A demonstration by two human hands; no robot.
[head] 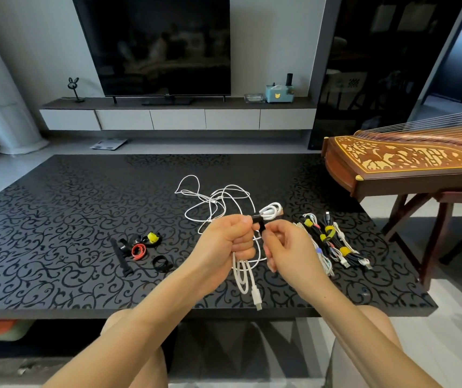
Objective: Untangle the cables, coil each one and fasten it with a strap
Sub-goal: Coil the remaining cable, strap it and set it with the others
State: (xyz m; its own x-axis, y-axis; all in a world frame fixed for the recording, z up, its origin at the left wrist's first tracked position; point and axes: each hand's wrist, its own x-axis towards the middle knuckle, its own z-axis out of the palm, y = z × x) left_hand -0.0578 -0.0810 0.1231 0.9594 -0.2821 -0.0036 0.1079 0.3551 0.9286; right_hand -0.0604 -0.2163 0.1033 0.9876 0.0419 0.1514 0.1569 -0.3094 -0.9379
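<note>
My left hand (232,239) grips a coiled white cable (244,275) above the black patterned table (56,219); its loops and plug hang below my fist. A black strap (259,221) wraps the coil between my hands, and my right hand (285,247) pinches its end. Behind my hands a loose tangle of white cable (213,200) lies on the table. To the right lies a pile of coiled cables (330,245) bound with yellow straps. Spare straps (140,249) in black, red and yellow lie to the left.
A wooden zither (406,163) on a stand sits beside the table's right far corner. Beyond the table are a TV (154,46) and a low cabinet (179,116). My knees show below the table's near edge.
</note>
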